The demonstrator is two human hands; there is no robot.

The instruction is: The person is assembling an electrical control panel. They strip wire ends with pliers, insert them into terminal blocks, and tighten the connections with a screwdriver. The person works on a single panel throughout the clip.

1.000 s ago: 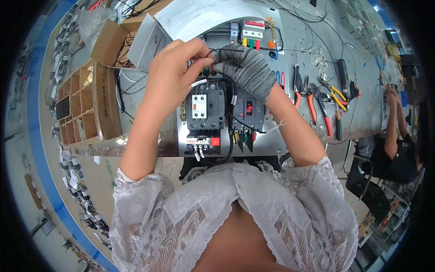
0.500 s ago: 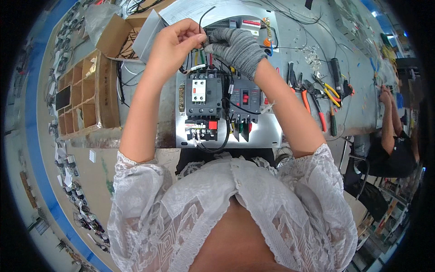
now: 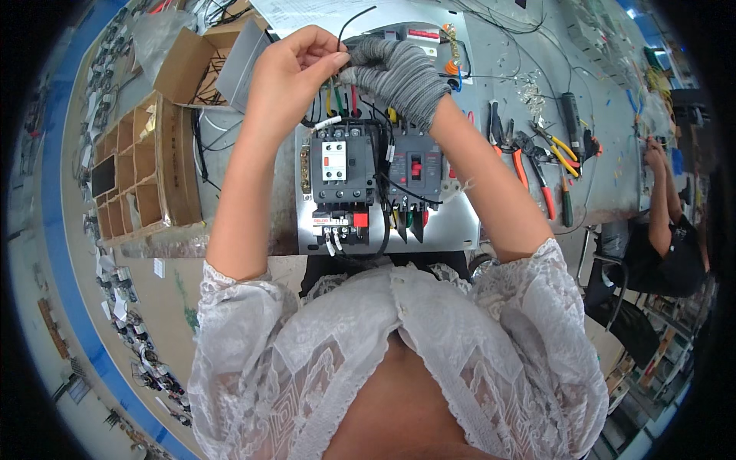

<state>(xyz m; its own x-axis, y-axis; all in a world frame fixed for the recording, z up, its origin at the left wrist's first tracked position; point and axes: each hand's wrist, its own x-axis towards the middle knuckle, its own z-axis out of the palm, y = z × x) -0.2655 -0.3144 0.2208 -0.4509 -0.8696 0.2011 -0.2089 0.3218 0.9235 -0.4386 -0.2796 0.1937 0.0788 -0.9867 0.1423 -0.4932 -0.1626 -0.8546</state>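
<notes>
Bare and pinched closed, my left hand (image 3: pixel 287 80) holds a thin black strip (image 3: pixel 354 18), a wire or a cable tie, whose free end curves upward. My right hand (image 3: pixel 400 80), in a grey knit glove, is closed beside the left fingertips; what its fingers grip is hidden. Both hands are over the far part of a metal mounting plate (image 3: pixel 454 222). Yellow, green and red wires run below the fingers to a dark contactor (image 3: pixel 354 165) with a white front block. Right of it sits a circuit breaker (image 3: pixel 416 172) with a red toggle.
A divided cardboard box (image 3: pixel 180 169) stands at left, with an open carton (image 3: pixel 184 69) of black strips behind it. Pliers (image 3: pixel 563 159), cutters (image 3: pixel 537 165) and screwdrivers (image 3: pixel 566 203) lie on the bench at right. Farther right, another person's arms (image 3: pixel 661 180) reach toward the bench.
Both hands stay together above the wires, with only a slight shift. The black strip's free end now leans farther right. The view has tilted a little.
</notes>
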